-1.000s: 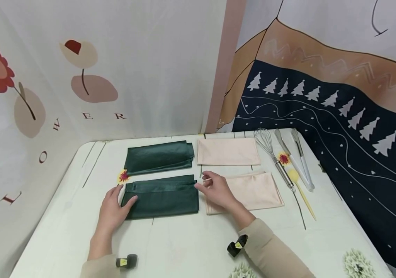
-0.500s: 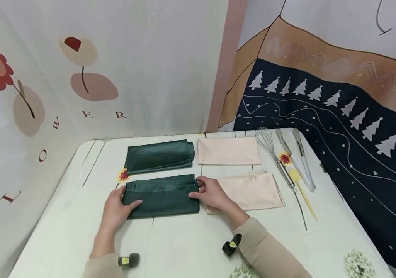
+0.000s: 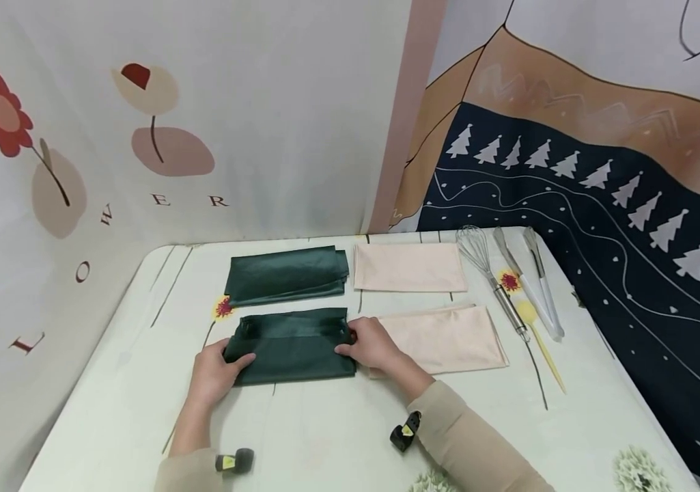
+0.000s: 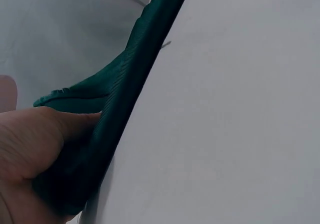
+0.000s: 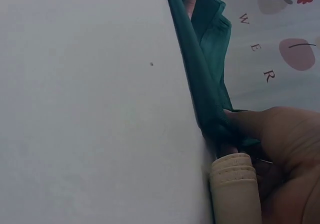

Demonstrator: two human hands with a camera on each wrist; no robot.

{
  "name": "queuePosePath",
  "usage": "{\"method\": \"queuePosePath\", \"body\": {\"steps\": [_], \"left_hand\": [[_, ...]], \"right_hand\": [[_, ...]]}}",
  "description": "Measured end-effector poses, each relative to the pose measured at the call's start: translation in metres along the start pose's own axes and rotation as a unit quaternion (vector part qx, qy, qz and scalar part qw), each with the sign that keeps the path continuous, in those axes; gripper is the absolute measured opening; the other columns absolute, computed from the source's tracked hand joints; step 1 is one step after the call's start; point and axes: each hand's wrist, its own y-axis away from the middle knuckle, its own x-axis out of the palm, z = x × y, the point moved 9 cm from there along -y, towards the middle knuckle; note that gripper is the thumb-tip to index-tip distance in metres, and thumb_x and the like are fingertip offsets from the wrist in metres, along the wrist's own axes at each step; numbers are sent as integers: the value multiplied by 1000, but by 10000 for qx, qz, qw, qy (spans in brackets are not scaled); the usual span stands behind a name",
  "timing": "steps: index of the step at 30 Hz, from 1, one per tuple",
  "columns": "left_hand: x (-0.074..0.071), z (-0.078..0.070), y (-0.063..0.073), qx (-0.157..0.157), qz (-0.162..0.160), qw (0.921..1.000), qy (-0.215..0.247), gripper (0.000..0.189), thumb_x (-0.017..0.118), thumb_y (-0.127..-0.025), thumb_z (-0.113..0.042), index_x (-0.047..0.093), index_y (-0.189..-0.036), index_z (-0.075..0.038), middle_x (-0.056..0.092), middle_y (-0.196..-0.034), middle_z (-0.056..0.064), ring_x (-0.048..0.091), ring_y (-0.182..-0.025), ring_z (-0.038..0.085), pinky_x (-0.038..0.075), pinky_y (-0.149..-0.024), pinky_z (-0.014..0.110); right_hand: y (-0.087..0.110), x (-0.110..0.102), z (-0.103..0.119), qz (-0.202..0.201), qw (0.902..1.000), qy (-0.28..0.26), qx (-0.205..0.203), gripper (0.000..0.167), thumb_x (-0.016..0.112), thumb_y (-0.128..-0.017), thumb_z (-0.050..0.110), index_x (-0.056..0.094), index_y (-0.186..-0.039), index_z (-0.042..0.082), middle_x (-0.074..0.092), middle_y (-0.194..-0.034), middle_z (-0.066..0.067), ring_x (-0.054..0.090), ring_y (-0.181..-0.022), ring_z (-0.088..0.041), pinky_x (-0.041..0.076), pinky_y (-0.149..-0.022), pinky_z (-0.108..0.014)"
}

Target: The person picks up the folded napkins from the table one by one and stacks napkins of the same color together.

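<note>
The nearer dark green folded cloth point(image 3: 294, 352) lies on the table in the head view. My left hand point(image 3: 212, 372) grips its left end, thumb on top and fingers underneath. At its right end, my right hand point(image 3: 375, 344) pinches the edge between thumb and fingers. In the left wrist view the green cloth point(image 4: 117, 99) bends up around the thumb. Close beside the right hand lies a pale pink folded cloth point(image 3: 444, 338), whose folded end point(image 5: 234, 184) shows in the right wrist view. The right fingertips are partly hidden by cloth.
A second green folded cloth point(image 3: 285, 277) and a second pink one point(image 3: 411, 266) lie behind. On the right are a whisk point(image 3: 503, 304), metal tongs with white handles point(image 3: 543, 301) and a yellow round-headed utensil point(image 3: 528, 314). Printed curtains stand behind the white table point(image 3: 306, 437).
My right hand has come left and down onto the near green cloth's right end and taken hold. My left hand has closed on the left end, which now crumples inward.
</note>
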Motion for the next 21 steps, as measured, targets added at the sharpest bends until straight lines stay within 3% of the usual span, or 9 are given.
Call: {"method": "queuePosePath", "body": {"steps": [3, 6, 9, 13, 15, 17, 19, 21], "left_hand": [[2, -1, 0, -116, 72, 9997, 223, 35, 75, -93, -15, 64, -117, 8, 65, -119, 29, 59, -111, 42, 46, -96, 56], [5, 1, 0, -399, 244, 9962, 733, 43, 70, -96, -15, 54, -128, 8, 57, -131, 31, 51, -121, 42, 41, -104, 57], [6, 5, 1, -682, 296, 9888, 1296, 53, 68, -97, -13, 41, -138, 7, 50, -140, 32, 44, -130, 40, 37, -109, 52], [2, 15, 1, -1154, 60, 9715, 2068, 66, 69, -96, -7, 32, -150, -1, 50, -143, 26, 47, -127, 28, 43, -102, 27], [-1, 21, 3, -1438, -84, 9596, 2415, 71, 70, -96, -8, 31, -155, -5, 51, -144, 21, 49, -121, 21, 44, -93, 14], [-2, 26, 4, -1679, -124, 9513, 2582, 73, 71, -96, -14, 32, -157, -6, 53, -141, 18, 49, -118, 17, 43, -84, 7], [-5, 27, 6, -1776, -67, 9537, 2428, 70, 72, -96, -23, 39, -155, -4, 56, -138, 17, 50, -118, 17, 42, -81, 4], [-7, 27, 7, -1737, 46, 9625, 2084, 66, 73, -96, -31, 47, -149, 0, 59, -133, 18, 51, -119, 20, 42, -79, 5]], "right_hand": [[2, 1, 2, 106, 9993, -367, -44, 21, 74, -94, 20, 61, -79, 12, 47, -63, 3, 45, -59, -11, 36, -58, -24], [4, 4, 0, 189, 9947, -993, 184, 15, 70, -98, 22, 64, -99, 8, 55, -76, -1, 50, -69, -14, 41, -65, -28], [6, 7, -6, 114, 9834, -1692, 652, 35, 71, -97, 24, 59, -122, 4, 63, -99, -7, 59, -87, -18, 50, -76, -33], [8, 7, -14, -206, 9603, -2511, 1194, 70, 78, -92, 23, 41, -149, 4, 61, -129, -15, 60, -112, -25, 52, -95, -42], [9, 4, -15, -348, 9524, -2730, 1315, 78, 80, -89, 21, 37, -153, 3, 61, -129, -15, 60, -113, -26, 52, -97, -42], [9, 2, -13, -370, 9524, -2737, 1295, 77, 82, -87, 20, 41, -150, 1, 64, -121, -12, 61, -106, -22, 54, -92, -38], [9, 0, -9, -250, 9590, -2575, 1156, 66, 82, -87, 19, 52, -142, -1, 65, -107, -7, 61, -95, -18, 55, -84, -32], [8, -1, -2, -50, 9728, -2157, 848, 50, 83, -86, 20, 63, -127, -1, 64, -94, -2, 58, -82, -14, 53, -74, -28]]}}
